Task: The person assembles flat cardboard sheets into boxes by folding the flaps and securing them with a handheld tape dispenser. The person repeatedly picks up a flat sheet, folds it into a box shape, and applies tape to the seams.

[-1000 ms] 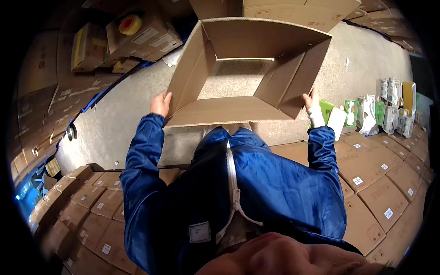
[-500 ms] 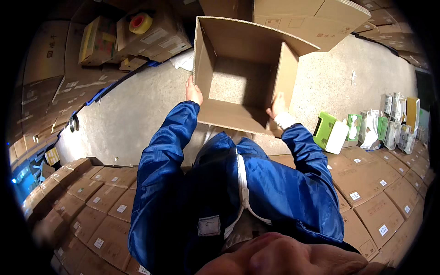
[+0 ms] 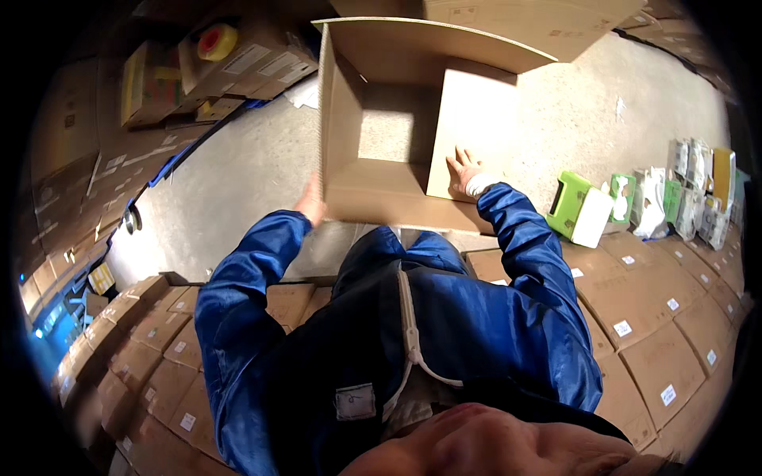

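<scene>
An unfolded cardboard box (image 3: pixel 373 186) stands in front of me, open at the top. The floor shows through its bottom. On its right side a flap (image 3: pixel 479 103) slants inward over the opening, brightly lit. My right hand (image 3: pixel 468 170) lies on that flap with fingers spread, near its lower edge. Against the outside of the left wall, close to the near corner, is my left hand (image 3: pixel 312 205). Its fingers look stretched along the cardboard, somewhat blurred.
Stacked cartons (image 3: pixel 635 317) line the near side. Other cartons (image 3: pixel 246 67) stand far left, with a yellow tape roll (image 3: pixel 217 42) on top. To the right sit a green-and-white case (image 3: pixel 579 210) and several bagged items (image 3: pixel 651 202). A large cardboard piece (image 3: pixel 524 24) is behind the box.
The box's right flap has swung inward under my right hand, which has moved up onto it. My left hand has slid nearer to me along the left wall. The box's left edge has shifted left.
</scene>
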{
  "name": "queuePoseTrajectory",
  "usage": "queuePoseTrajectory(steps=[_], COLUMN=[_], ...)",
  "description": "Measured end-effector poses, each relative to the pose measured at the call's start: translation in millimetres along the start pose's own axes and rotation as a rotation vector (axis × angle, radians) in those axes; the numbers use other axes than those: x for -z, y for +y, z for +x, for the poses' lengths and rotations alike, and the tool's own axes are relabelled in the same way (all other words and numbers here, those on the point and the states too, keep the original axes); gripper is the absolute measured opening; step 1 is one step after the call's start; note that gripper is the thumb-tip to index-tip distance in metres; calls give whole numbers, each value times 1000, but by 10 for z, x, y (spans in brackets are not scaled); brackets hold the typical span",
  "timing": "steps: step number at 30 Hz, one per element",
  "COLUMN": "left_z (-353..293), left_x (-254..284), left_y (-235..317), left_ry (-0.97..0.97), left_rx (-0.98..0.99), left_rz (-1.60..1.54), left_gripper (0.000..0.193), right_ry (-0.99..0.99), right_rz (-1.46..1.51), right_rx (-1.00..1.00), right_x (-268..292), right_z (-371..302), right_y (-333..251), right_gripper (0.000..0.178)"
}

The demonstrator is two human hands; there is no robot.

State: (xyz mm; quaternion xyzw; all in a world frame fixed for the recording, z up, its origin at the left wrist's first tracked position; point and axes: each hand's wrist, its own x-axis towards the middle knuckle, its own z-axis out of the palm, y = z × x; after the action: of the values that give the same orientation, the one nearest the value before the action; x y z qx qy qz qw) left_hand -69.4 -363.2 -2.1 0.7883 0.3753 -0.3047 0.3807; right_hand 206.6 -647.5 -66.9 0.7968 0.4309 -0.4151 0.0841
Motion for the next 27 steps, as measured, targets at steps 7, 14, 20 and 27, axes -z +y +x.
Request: queuePoseTrajectory(steps=[7,14,20,27], left_z=[750,1164,1200,1186], left_x=[-951,-1764,-1847,-1663], left_y=[1055,1854,1814,1828], left_ry=[-229,109,212,37], left_rx=[155,413,411,422], left_rz=[358,-9,-140,-29], left_gripper=[109,113,112,112], right_ry=[40,100,1265,1002], right_rz=[-23,95,-68,-119], right_rx=[26,27,213,209], right_x=[4,-152,2116,1867], right_z=[-2,106,232,472], right_y=[-61,-21,249,319], right_gripper=[66,58,60,40])
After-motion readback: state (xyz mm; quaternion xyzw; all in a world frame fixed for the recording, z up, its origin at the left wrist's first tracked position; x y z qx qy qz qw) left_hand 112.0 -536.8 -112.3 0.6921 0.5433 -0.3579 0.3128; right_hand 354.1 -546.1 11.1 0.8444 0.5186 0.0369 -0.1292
